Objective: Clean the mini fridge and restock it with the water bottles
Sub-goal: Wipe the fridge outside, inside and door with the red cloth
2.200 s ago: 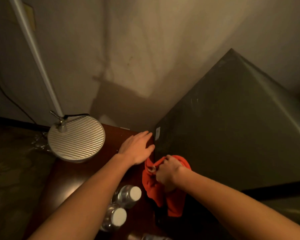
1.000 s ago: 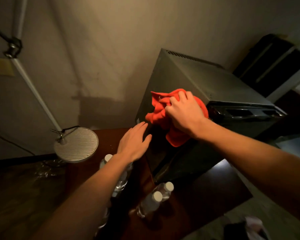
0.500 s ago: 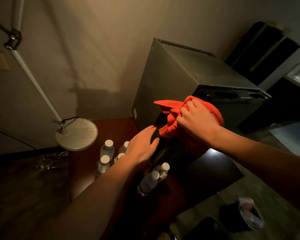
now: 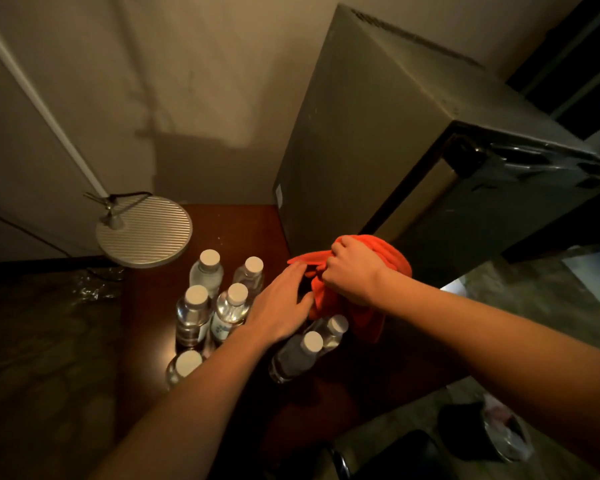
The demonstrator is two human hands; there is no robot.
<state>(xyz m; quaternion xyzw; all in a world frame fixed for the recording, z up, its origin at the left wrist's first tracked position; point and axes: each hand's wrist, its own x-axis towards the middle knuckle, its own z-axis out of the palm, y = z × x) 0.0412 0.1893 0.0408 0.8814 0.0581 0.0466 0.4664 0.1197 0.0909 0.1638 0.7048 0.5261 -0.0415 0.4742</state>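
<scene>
A dark grey mini fridge (image 4: 371,133) stands on a dark wooden table (image 4: 222,223), its door facing right. My right hand (image 4: 352,270) grips a bunched red cloth (image 4: 392,258) against the fridge's lower front corner. My left hand (image 4: 281,306) lies with straight fingers beside it, fingertips touching the cloth's left edge. Several clear water bottles (image 4: 207,273) with white caps stand in a cluster left of my hands. Two more bottles (image 4: 305,348) stand just under my left hand.
A lamp's round ribbed metal base (image 4: 144,233) sits at the table's back left, its white pole (image 4: 49,109) slanting up along the wall. A small bin with a liner (image 4: 506,434) stands on the floor at lower right. Dark furniture (image 4: 575,57) is behind the fridge.
My right hand has dragged the red cloth from the fridge's top edge down its front corner to the base. My left hand stayed near the corner. The view tilted down, showing more bottles.
</scene>
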